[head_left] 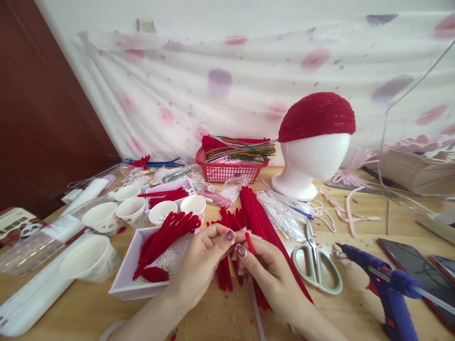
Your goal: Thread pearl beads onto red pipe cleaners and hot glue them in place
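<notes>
No brand or writing is being shown clearly enough to be read: a printed packet [17, 225] at the left edge is being cut off by the frame, and only a panda-like picture on it is being made out.

A short red pipe cleaner [249, 242] is being pinched between the thumb and fingertips of the right hand [266, 270], while the fingers of the left hand [202, 258] are being pressed together against its upper end. The piece is being held just above a heap of red pipe cleaners [256, 218] that is lying on the wooden table [355, 308], and much of that heap is being hidden by both hands. Both forearms are being cut off by the lower edge.

A white tray [124, 279] of bent red pieces is being kept just left of the left hand, with paper cups [103, 217] beyond it. Scissors [316, 265] are lying just right of the right hand, and a blue glue gun [387, 284], partly cut off, is lying further right beside a dark phone [415, 265]. A foam head [305, 163] wearing a red cap [316, 116] is standing behind, next to a red basket [231, 170] of coloured stems. The contents of the clear bags [280, 213] are hard to make out.
</notes>
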The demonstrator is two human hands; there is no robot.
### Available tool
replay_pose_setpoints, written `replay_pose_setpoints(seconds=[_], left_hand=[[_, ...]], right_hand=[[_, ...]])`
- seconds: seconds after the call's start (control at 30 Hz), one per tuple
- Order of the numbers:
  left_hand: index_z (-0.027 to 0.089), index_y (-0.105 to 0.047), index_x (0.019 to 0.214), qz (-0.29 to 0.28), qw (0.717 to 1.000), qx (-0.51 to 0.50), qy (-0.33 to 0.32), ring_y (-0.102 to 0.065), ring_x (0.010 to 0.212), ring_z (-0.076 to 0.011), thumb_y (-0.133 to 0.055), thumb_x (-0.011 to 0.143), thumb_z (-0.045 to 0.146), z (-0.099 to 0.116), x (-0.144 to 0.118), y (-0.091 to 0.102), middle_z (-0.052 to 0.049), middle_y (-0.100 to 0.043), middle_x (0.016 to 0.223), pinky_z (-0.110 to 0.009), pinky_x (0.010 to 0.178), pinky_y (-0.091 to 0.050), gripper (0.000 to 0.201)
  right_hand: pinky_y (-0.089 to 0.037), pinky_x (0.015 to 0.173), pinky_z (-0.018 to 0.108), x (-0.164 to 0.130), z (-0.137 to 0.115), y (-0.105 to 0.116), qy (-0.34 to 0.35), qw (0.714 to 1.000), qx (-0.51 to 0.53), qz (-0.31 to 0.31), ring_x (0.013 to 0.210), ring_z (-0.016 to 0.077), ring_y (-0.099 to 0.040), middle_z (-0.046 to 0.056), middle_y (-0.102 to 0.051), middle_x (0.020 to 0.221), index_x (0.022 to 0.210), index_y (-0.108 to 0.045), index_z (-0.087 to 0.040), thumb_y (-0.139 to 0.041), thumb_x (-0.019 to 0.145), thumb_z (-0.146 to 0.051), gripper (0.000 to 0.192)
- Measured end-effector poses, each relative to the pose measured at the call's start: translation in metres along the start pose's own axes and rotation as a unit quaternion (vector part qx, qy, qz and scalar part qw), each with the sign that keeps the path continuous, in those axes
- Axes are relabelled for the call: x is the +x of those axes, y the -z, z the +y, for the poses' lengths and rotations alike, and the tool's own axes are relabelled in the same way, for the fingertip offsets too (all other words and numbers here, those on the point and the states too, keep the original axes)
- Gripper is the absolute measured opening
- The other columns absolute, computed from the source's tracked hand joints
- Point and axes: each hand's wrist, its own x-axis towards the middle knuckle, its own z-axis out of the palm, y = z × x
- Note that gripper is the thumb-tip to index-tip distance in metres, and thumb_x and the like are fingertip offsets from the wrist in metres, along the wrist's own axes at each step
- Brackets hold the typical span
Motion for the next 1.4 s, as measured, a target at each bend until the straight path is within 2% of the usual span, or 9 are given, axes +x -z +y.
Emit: replay_pose_setpoints(seconds=[0.07, 0.17, 0.3, 0.5, 0.63, 0.7, 0.83, 1.1, 1.4], left_hand=[[0.015, -0.076, 0.08, 0.006, 1.0, -0.025, 0.002, -0.078, 0.086, -0.0202, -0.094, 0.07, 0.046, 0.001, 0.0, 0.0, -0.007, -0.084, 0.085, -0.028, 0.083, -0.061, 0.036], [0.015, -0.078, 0.088, 0.039, 0.996, -0.08, -0.003, -0.079, 0.092, -0.0203, -0.094, 0.072, 0.039, 0.004, 0.002, 0.002, -0.008, -0.085, 0.088, -0.027, 0.087, -0.061, 0.033], [0.015, -0.072, 0.082, 0.039, 0.991, -0.125, 0.014, -0.081, 0.093, -0.0211, -0.084, 0.086, 0.027, 0.007, 0.005, 0.003, -0.011, -0.085, 0.094, -0.028, 0.086, -0.063, 0.017], [0.017, -0.066, 0.081, -0.028, 0.995, -0.075, 0.053, -0.081, 0.087, -0.0279, -0.087, 0.081, 0.039, 0.006, 0.003, 0.005, -0.014, -0.085, 0.094, -0.023, 0.046, -0.055, 0.03], [0.017, -0.069, 0.081, -0.018, 0.995, -0.075, 0.056, -0.08, 0.095, -0.0219, -0.088, 0.082, 0.034, 0.007, 0.002, 0.006, -0.011, -0.085, 0.098, -0.025, 0.078, -0.063, 0.026], [0.018, -0.07, 0.081, -0.02, 0.995, -0.074, 0.058, -0.08, 0.1, -0.0222, -0.087, 0.083, 0.032, 0.008, 0.002, 0.006, -0.01, -0.086, 0.097, -0.027, 0.085, -0.062, 0.023], [0.016, -0.073, 0.083, -0.034, 0.995, -0.067, 0.06, -0.081, 0.097, -0.0232, -0.082, 0.087, 0.024, 0.01, 0.002, 0.004, -0.009, -0.086, 0.09, -0.027, 0.081, -0.063, 0.012], [0.015, -0.075, 0.091, -0.026, 0.996, -0.072, 0.053, -0.08, 0.097, -0.021, -0.069, 0.095, 0.014, 0.007, 0.003, 0.007, -0.009, -0.085, 0.092, -0.032, 0.094, -0.06, 0.008], [0.016, -0.077, 0.089, -0.038, 0.997, -0.049, 0.036, -0.079, 0.1, -0.0232, -0.08, 0.088, 0.022, 0.009, 0.002, 0.006, -0.008, -0.085, 0.091, -0.032, 0.092, -0.059, 0.007]], right_hand=[[-0.041, 0.058, 0.026, 0.0, -0.001, 0.0, -0.027, 0.999, 0.022, -0.004, 0.06, 0.0138, -0.049, -0.002, -0.055, 0.067, 0.075, -0.055, -0.021, -0.053, 0.104, -0.055, 0.045], [-0.029, 0.044, 0.023, 0.001, -0.004, -0.001, -0.068, 0.996, 0.052, -0.015, 0.045, 0.0093, -0.037, -0.007, -0.051, 0.057, 0.082, -0.052, -0.022, -0.045, 0.106, -0.061, 0.046], [-0.02, 0.037, 0.02, -0.001, -0.007, -0.003, -0.113, 0.988, 0.089, -0.055, 0.041, 0.0079, -0.031, -0.01, -0.05, 0.053, 0.092, -0.049, -0.023, -0.043, 0.105, -0.066, 0.045], [-0.021, 0.035, 0.018, -0.005, -0.008, -0.004, -0.152, 0.974, 0.13, -0.108, 0.037, 0.0056, -0.033, -0.006, -0.055, 0.054, 0.08, -0.056, -0.02, -0.05, 0.101, -0.064, 0.049], [-0.023, 0.034, 0.019, -0.004, -0.011, -0.004, -0.162, 0.971, 0.135, -0.115, 0.035, 0.0064, -0.036, -0.005, -0.055, 0.049, 0.075, -0.061, -0.019, -0.054, 0.097, -0.066, 0.053], [-0.023, 0.034, 0.019, -0.003, -0.013, -0.003, -0.163, 0.971, 0.135, -0.111, 0.034, 0.007, -0.037, -0.005, -0.055, 0.047, 0.075, -0.062, -0.019, -0.054, 0.097, -0.066, 0.053], [-0.023, 0.033, 0.02, -0.003, -0.014, -0.002, -0.158, 0.974, 0.134, -0.094, 0.033, 0.0071, -0.035, -0.005, -0.055, 0.046, 0.072, -0.06, -0.02, -0.053, 0.097, -0.063, 0.05], [-0.023, 0.033, 0.02, -0.003, -0.012, -0.002, -0.154, 0.978, 0.118, -0.082, 0.033, 0.0071, -0.036, -0.005, -0.056, 0.045, 0.071, -0.061, -0.02, -0.053, 0.099, -0.055, 0.046], [-0.022, 0.033, 0.021, -0.004, -0.012, -0.002, -0.149, 0.978, 0.122, -0.08, 0.034, 0.0073, -0.036, -0.006, -0.055, 0.046, 0.071, -0.059, -0.02, -0.052, 0.1, -0.056, 0.046]])
